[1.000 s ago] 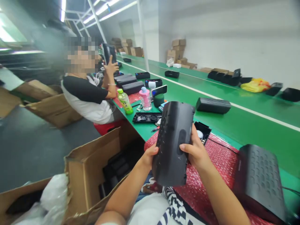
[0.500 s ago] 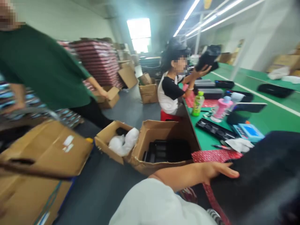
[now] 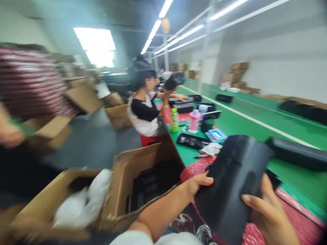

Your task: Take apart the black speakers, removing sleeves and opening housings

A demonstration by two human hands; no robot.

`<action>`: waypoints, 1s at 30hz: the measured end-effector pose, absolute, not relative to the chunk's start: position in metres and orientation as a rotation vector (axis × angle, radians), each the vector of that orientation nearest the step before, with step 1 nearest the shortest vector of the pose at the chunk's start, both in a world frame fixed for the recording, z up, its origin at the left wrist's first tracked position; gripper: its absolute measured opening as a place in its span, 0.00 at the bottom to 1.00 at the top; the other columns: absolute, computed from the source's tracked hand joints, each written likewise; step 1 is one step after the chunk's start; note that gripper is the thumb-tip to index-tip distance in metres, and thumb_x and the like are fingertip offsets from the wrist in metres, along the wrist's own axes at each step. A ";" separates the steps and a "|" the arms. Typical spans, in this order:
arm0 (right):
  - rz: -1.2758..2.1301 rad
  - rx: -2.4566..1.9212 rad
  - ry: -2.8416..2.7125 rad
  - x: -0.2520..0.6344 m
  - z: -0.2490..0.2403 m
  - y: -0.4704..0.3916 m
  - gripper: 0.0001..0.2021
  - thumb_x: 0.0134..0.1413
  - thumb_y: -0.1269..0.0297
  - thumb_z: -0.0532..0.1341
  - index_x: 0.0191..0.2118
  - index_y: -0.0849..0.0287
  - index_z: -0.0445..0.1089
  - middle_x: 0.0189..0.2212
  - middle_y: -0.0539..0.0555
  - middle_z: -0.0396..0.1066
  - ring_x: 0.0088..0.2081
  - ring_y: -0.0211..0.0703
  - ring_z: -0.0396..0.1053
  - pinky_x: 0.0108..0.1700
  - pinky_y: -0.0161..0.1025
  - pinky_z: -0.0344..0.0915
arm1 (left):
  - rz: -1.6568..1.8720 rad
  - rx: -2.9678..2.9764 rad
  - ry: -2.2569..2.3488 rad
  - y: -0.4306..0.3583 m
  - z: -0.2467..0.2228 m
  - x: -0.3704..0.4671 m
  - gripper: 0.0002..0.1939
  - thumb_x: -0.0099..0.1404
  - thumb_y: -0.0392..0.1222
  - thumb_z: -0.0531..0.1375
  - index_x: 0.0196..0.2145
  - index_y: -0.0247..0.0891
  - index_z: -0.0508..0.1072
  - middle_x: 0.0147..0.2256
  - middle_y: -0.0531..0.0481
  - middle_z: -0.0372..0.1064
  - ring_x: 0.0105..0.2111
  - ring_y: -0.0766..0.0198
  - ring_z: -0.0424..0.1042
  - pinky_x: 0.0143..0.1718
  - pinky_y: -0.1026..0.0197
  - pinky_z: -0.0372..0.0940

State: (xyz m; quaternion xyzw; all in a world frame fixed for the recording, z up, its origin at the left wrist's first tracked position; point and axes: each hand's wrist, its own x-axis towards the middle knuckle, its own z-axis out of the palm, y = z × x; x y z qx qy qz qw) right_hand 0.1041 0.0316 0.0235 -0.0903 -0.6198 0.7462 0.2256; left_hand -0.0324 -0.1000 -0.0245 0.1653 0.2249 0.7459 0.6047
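A long black plastic housing, perhaps a speaker shell (image 3: 235, 187), is tilted up in front of me between both hands. My left hand (image 3: 200, 183) grips its left edge with the thumb on the near face. My right hand (image 3: 268, 207) wraps its right side, thumb pressed on the dark surface. Below it lies pink bubble wrap (image 3: 301, 214) on the green bench (image 3: 283, 166). Just beyond are a black slotted part (image 3: 192, 140), a white cloth (image 3: 211, 149) and a red-and-black pen (image 3: 201, 156).
An open carton (image 3: 122, 190) with black parts stands left of the bench, beside a smaller box (image 3: 33, 214) with white bags. Another person (image 3: 145, 112) sits along the bench holding a black part. A green bottle (image 3: 174, 120) and pink cup (image 3: 194, 121) stand there. Another long housing (image 3: 298, 153) lies right.
My view has swung right. The black housing is now fully in sight, with my right hand visible on it. The person in green has mostly left the left side of the view.
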 end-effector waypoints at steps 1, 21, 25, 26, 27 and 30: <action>2.054 -0.308 -1.636 0.105 0.030 0.034 0.41 0.49 0.58 0.67 0.66 0.45 0.49 0.50 0.57 0.70 0.44 0.54 0.74 0.41 0.46 0.74 | 1.693 0.432 0.534 -0.095 -0.015 -0.036 0.32 0.46 0.44 0.70 0.48 0.27 0.75 0.33 0.42 0.79 0.29 0.60 0.78 0.35 0.64 0.72; 1.488 -0.409 -1.086 0.184 0.090 0.086 0.52 0.35 0.75 0.67 0.67 0.47 0.45 0.57 0.54 0.65 0.49 0.50 0.72 0.43 0.42 0.73 | 0.955 0.684 0.448 0.073 0.024 -0.001 0.29 0.56 0.56 0.64 0.52 0.37 0.75 0.39 0.43 0.80 0.47 0.41 0.76 0.55 0.42 0.67; 1.492 -0.373 -1.077 0.174 0.089 0.092 0.51 0.35 0.76 0.68 0.66 0.48 0.48 0.58 0.54 0.64 0.50 0.49 0.70 0.44 0.41 0.72 | 0.941 0.650 0.455 0.075 0.030 -0.014 0.31 0.57 0.55 0.64 0.54 0.37 0.73 0.41 0.42 0.79 0.42 0.43 0.78 0.50 0.44 0.71; 1.489 -0.361 -1.064 0.173 0.089 0.093 0.50 0.35 0.76 0.69 0.66 0.48 0.49 0.58 0.54 0.65 0.49 0.48 0.71 0.44 0.40 0.72 | 0.945 0.647 0.456 0.076 0.031 -0.015 0.30 0.57 0.54 0.63 0.55 0.36 0.72 0.42 0.41 0.79 0.41 0.44 0.78 0.48 0.44 0.72; 1.487 -0.354 -1.053 0.173 0.089 0.093 0.50 0.34 0.76 0.69 0.66 0.49 0.49 0.57 0.54 0.65 0.49 0.48 0.71 0.45 0.40 0.72 | 0.948 0.649 0.456 0.076 0.033 -0.015 0.30 0.58 0.54 0.62 0.55 0.36 0.72 0.42 0.41 0.79 0.41 0.45 0.79 0.48 0.45 0.72; 1.486 -0.365 -1.046 0.174 0.089 0.090 0.51 0.36 0.76 0.69 0.67 0.47 0.47 0.57 0.54 0.64 0.48 0.47 0.71 0.43 0.39 0.72 | 0.973 0.661 0.438 0.075 0.037 -0.012 0.30 0.60 0.54 0.61 0.56 0.37 0.71 0.43 0.41 0.79 0.40 0.45 0.79 0.47 0.45 0.73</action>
